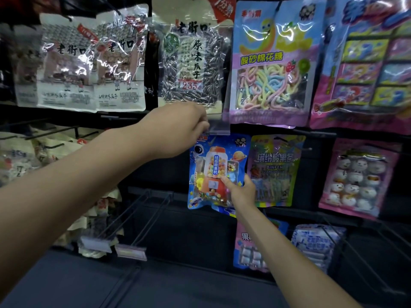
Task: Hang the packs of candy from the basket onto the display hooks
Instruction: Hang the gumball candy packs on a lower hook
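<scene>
My two bare forearms reach forward from the lower edge of the view toward a dark rack. Low on the left, closer than my hands, two empty wire hooks (133,216) stick out toward me, each with a pale price label (96,243) at its tip.

My right hand (241,192) grips the blue candy pack (213,172) by its lower right corner. The thumb presses flat on the printed front, and the other fingers are curled out of sight behind the pack. The pack shows a gumball machine and planets. It hangs upright in the middle row of the rack, its top edge right under my other hand.

My left hand (178,130) is higher, knuckles toward me. Its curled fingers pinch the left edge of a clear tag (219,127) that sits just above the blue pack's top. I cannot tell whether the pack's hole is on a hook, because the hand and the tag cover that spot.

Just beside the blue pack on the right hangs a yellow-and-purple pack (275,170), and further right a pink pack (358,181) of round white sweets with faces. Below them hang a pink-and-blue pack (255,247) and a white pack (315,243).

The row above holds a bag of sunflower seeds (191,63) over my left hand. A pack of pastel rope candy (271,63) hangs to its right, and pale bags (89,63) hang to its left.
</scene>
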{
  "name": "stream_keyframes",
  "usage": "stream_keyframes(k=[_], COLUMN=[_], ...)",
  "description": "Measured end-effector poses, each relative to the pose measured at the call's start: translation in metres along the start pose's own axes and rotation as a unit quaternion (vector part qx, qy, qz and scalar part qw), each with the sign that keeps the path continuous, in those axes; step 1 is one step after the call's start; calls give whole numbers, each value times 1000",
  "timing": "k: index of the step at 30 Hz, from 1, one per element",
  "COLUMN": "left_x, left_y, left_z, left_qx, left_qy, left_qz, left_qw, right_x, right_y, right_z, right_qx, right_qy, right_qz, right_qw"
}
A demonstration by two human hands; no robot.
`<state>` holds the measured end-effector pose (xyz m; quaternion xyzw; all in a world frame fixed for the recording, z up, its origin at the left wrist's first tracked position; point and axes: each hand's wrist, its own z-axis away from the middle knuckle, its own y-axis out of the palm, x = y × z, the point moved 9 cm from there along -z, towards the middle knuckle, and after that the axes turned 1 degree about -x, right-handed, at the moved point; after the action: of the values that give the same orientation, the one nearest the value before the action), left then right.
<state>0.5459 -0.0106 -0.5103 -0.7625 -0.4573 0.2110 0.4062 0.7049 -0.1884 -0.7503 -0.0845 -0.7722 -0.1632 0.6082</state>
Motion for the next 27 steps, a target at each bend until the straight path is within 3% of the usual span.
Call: stream_keyframes(k=[19,27], left_x=[0,-17], left_y=[-1,-18], left_z=[0,29], left_qx=[-23,-198], left_qy=[0,26], left_qz=[-13,-74], left_qw=[1000,977], right_x=[1,5], right_y=[-18,-24], right_z=[3,20], right_qx=[-12,20], right_qy=[-13,-54], right_qz=[106,233], right_qw=[994,971])
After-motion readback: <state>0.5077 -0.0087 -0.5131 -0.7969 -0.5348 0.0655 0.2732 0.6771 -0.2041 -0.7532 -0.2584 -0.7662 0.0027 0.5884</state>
